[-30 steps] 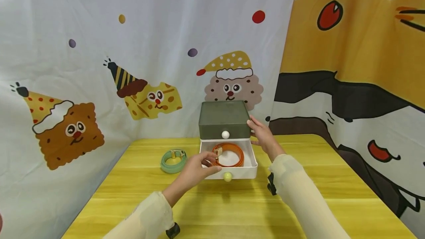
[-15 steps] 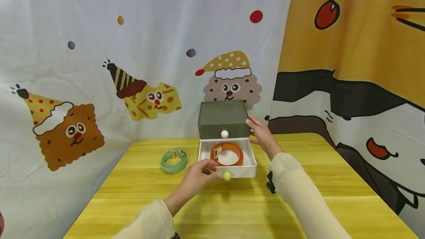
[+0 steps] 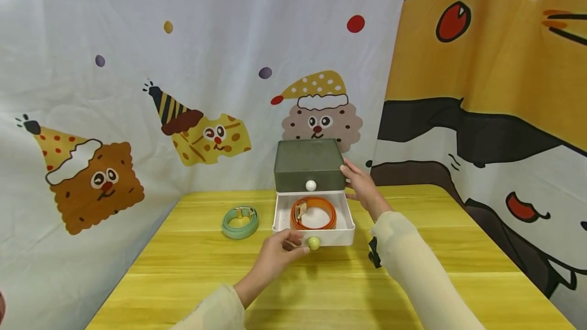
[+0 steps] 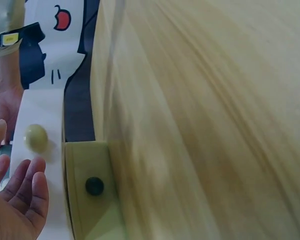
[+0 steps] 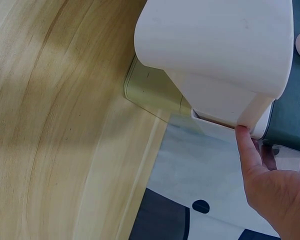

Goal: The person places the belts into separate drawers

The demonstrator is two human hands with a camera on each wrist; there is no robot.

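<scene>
In the head view a small drawer box stands at the back of the table, with a dark green top drawer (image 3: 309,159) and a white drawer (image 3: 332,238) pulled out under it. Inside the white drawer lies a coiled orange belt (image 3: 317,201) with a pale buckle. My left hand (image 3: 277,256) is at the drawer's front left, fingers loosely bent, next to the yellow-green knob (image 4: 36,138); the left wrist view shows them apart from it. My right hand (image 3: 362,186) rests its extended fingers against the box's right side. A coiled mint-green belt (image 3: 240,232) lies left of the box.
Below the white drawer is a yellow-green drawer (image 4: 92,212) with a dark knob, shut in under it. The wooden table (image 3: 183,264) ends near a printed curtain (image 3: 220,24) that hangs behind and to the right.
My left hand has come down from the white drawer's rim beside the orange belt to its front by the knob. The right hand, box and both belts look unmoved.
</scene>
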